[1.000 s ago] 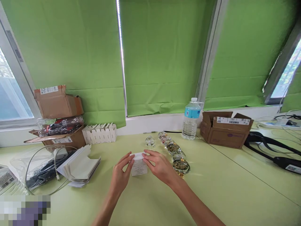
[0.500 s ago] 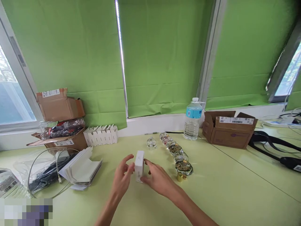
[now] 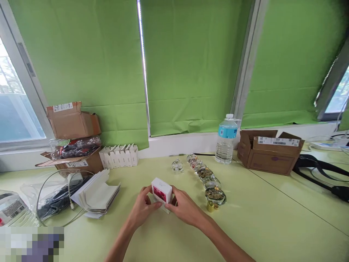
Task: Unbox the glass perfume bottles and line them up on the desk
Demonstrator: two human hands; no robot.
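A small white carton [image 3: 162, 188] with a pink-red picture on its front stands on the table between my two hands. My left hand [image 3: 142, 208] grips its left side, thumb at the lower front edge. On the other side my right hand [image 3: 185, 207] holds it, thumb in front and fingers behind. Part of the carton's lower front is covered by my thumbs. Beyond it, a lone glass bottle [image 3: 177, 166] sits on the tabletop. To the right runs a row of round glass bottles [image 3: 211, 182] with gold-coloured tops, and a gold cap [image 3: 209, 206] lies at the near end.
Several white cartons [image 3: 120, 157] with raised flaps stand at the back left. Folded white card sheets [image 3: 99, 194], cables and a plastic bag lie at left. A water bottle [image 3: 226, 140] and a brown cardboard box [image 3: 269, 154] stand at the back right.
The carton has turned from narrow side forward to its pictured face. My left hand, open beside it before, has closed on it; my right hand still holds it.
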